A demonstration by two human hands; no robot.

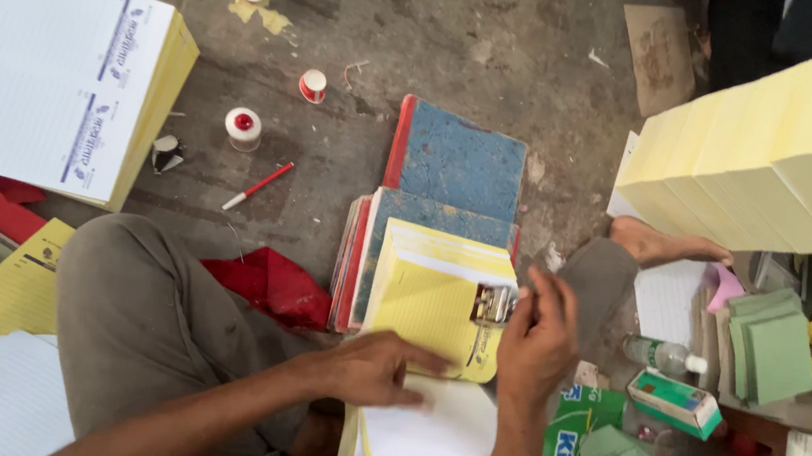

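Both forearms come in from the bottom edge, over a bent knee in grey trousers. Left hand lies flat, fingers extended, pressing the lower edge of a yellow ruled pad; not gripping anything. Right hand is curled around a metal stapler sitting on the pad's right edge, fingers wrapped, thumb side hidden. Pad rests on a stack of blue-covered books with red spines on the concrete floor. More white and yellow sheets lie under the left hand, cut off by the bottom edge. Open room: bare floor above the books, up to the top edge. Left side tight: a big white ruled pad on a yellow block at the top-left corner, red covers and loose sheets below it. Between them, well apart from the hands: a white tape roll, a small red-white cup, a red pen. Right side crowded: a tall row of pale yellow paper stacks, a bare foot just below it, green card pieces, a plastic bottle, a green-white box. Clutter at the bottom-right corner is hard to make out.
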